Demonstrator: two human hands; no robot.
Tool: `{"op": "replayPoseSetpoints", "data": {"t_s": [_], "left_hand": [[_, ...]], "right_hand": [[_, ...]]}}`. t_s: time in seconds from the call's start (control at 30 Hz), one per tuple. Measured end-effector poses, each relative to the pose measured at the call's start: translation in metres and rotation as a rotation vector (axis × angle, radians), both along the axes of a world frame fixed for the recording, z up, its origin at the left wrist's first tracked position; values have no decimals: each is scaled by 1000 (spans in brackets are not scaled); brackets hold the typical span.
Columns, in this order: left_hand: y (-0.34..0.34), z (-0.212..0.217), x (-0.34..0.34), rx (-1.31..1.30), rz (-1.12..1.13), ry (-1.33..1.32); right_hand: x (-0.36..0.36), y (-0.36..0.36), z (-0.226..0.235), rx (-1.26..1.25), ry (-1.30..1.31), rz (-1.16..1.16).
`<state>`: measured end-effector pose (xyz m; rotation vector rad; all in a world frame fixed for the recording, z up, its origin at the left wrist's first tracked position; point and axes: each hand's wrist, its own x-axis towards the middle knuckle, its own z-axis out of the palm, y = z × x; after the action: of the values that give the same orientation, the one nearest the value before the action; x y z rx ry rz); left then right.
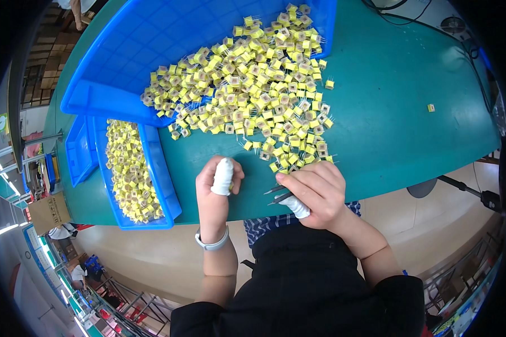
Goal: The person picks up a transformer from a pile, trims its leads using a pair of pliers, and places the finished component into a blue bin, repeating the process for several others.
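My left hand (219, 177) is closed above the near part of the table, its thumb wrapped in a white cover. A small bit of yellow shows under the thumb, seemingly a small yellow-wrapped transformer, mostly hidden by the fingers. A pair of dark tweezers (278, 196) is gripped in my right hand (317, 194), which also has a white-wrapped thumb. The tweezer tips point left toward my left hand and stand apart with nothing visible between them. Just beyond my hands spreads a heap of small yellow transformers (253, 101) with thin metal pins.
A large blue bin (109, 62) lies tipped toward me, the heap spilling from it onto the green table (388, 118). Left of my hands, a smaller blue tray (171, 208) holds many similar parts. One loose transformer (430, 108) lies far right. Cables (402, 21) run along the back right.
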<state>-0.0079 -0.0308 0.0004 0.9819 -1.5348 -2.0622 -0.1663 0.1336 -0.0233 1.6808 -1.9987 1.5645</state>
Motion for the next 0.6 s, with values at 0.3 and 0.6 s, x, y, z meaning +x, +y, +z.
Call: {"op": "replayPoseSetpoints", "data": {"t_s": [0.3, 0.6], "left_hand": [[12, 7, -38, -817, -36, -618], [3, 11, -31, -910, -159, -656]], "right_hand": [[1, -1, 1, 9, -6, 0], [1, -1, 0, 7, -7, -3]]}}
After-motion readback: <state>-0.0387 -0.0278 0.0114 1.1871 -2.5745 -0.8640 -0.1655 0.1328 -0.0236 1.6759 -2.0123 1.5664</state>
